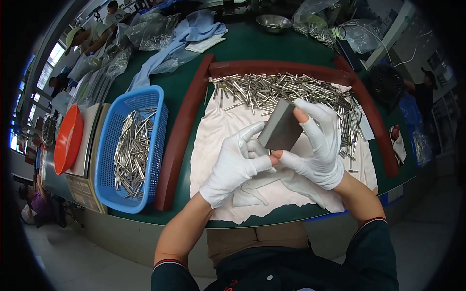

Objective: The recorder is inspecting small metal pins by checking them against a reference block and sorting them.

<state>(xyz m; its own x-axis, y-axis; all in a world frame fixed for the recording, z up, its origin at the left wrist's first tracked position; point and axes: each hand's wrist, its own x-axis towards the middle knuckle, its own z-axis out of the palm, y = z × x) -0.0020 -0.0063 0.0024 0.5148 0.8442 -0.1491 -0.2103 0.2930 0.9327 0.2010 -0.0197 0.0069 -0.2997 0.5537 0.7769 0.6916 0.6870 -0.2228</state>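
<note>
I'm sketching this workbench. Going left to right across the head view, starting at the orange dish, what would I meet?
Orange dish, blue basket, left red-brown bar, left hand, grey block, right hand, right red-brown bar.

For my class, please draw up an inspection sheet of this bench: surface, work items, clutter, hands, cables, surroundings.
Surface: green tabletop; pale cloth on it, bordered on three sides by red-brown rails.
Work items: gray block, tilted above the cloth; metal pins heaped on the cloth, more in the blue basket.
Clutter: blue fabric, plastic bags and steel bowl behind; red basin at left.
Left hand: gloved, close to the block; grip unclear.
Right hand: gloved, holding the block.
Cables: white cable, upper right.
Surroundings: other people left and right.
</note>
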